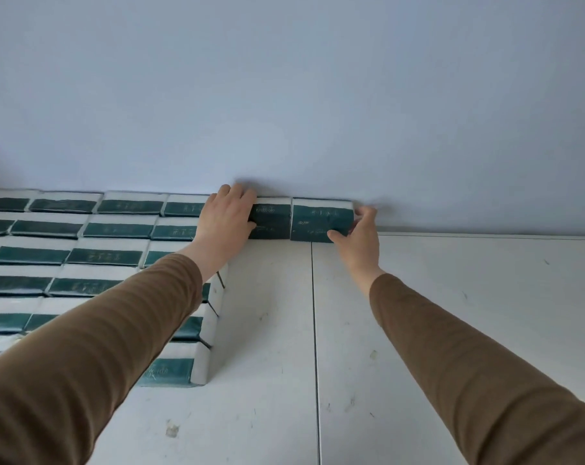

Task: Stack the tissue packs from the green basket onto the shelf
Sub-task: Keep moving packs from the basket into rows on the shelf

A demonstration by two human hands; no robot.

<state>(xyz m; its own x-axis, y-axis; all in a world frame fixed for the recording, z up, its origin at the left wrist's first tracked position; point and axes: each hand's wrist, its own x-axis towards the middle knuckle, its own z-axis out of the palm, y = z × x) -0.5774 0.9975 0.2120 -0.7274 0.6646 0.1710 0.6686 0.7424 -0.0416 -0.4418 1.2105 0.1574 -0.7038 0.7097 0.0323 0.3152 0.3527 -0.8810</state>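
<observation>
Teal-banded tissue packs [321,220], print unreadable, fingers of both hands [225,218] [359,234] curled around them.

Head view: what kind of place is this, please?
Probably a storeroom or stockroom, though little shows. Many identical green-and-white tissue packs lie in neat rows on a scuffed white shelf against a plain wall, and both hands set two more at the back.
</observation>
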